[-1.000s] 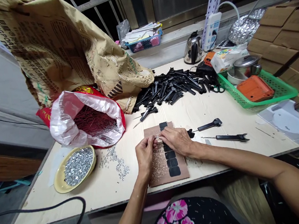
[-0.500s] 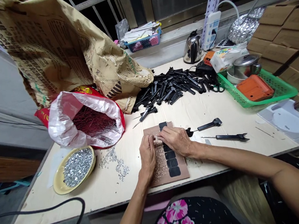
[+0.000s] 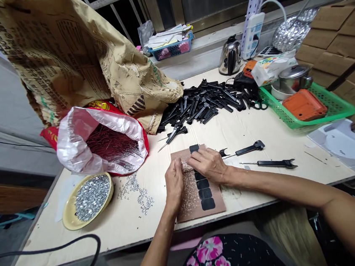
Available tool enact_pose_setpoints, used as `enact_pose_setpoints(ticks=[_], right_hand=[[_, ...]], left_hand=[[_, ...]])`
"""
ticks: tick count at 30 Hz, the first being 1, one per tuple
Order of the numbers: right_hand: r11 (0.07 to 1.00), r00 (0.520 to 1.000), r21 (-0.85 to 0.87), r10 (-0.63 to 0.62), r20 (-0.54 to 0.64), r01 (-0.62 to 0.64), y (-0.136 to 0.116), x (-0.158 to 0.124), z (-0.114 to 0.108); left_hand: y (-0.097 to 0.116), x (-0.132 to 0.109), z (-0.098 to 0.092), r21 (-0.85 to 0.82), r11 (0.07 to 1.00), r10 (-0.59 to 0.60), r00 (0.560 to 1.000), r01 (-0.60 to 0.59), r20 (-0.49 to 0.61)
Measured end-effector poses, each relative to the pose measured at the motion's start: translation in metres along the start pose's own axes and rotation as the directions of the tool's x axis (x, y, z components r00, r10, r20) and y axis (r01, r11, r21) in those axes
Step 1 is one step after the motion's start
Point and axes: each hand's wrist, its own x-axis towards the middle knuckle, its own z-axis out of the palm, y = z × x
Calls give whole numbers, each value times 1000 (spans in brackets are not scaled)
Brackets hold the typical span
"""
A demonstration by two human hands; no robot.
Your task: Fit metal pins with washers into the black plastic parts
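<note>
We see both hands meeting over brown board (image 3: 191, 199) on surface (image 3: 260, 132). Left hand (image 3: 174, 184) and right hand (image 3: 209, 165) pinch thin metal pin (image 3: 184, 162) between fingers, pin just above board's speckled part. Black handle piece (image 3: 249, 148) lies just right of right hand; dish of silver bits (image 3: 88, 199) well apart, left.

The big brown paper sack (image 3: 61, 56) carries dark printed capitals along its upper left edge that read "KINGPO", the rest running off into a fold. Smaller print covers its side but is too crumpled and small to read. No other writing is legible.
</note>
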Motion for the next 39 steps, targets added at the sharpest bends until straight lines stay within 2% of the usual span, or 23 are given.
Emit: enact_pose_setpoints(ticks=[3, 9, 14, 18, 22, 25, 28, 33, 35, 37, 39], right_hand=[[999, 999, 48, 25, 20, -26, -2, 1, 0], [956, 979, 230, 158, 129, -184, -5, 5, -4], [961, 973, 203, 157, 167, -190, -6, 7, -6], [901, 952, 347, 177, 251, -260, -5, 6, -7], [914, 962, 336, 158, 221, -227, -5, 6, -5], [915, 947, 305, 184, 265, -263, -5, 7, -5], [873, 929, 373, 203, 310, -315, -5, 7, -8], [872, 936, 397, 165, 312, -286, -4, 5, -9], [813, 915, 467, 185, 360, -348, -3, 5, -8], [684, 885, 587, 202, 419, -433, -2, 6, -5], [577, 879, 670, 219, 424, -467, -1, 7, -3]], left_hand=[[-2, -1, 0, 67, 998, 16, 1000, -15, -11], [-2, -3, 1, 139, 990, 25, 1000, -23, -12], [-3, -4, 0, 156, 987, 35, 999, -30, -30], [-4, -5, -1, 177, 983, 49, 998, -43, -29], [-7, -5, 0, 189, 981, 51, 998, -45, -30], [-9, -4, 1, 214, 976, 52, 998, -43, -38], [-11, -4, 1, 207, 977, 60, 998, -55, -17], [-13, -4, 2, 215, 976, 46, 998, -38, -31], [-14, -4, 2, 225, 974, 48, 998, -40, -32], [-14, -4, 2, 227, 973, 46, 999, -39, -27], [-14, -4, 2, 228, 973, 44, 999, -39, -19]])
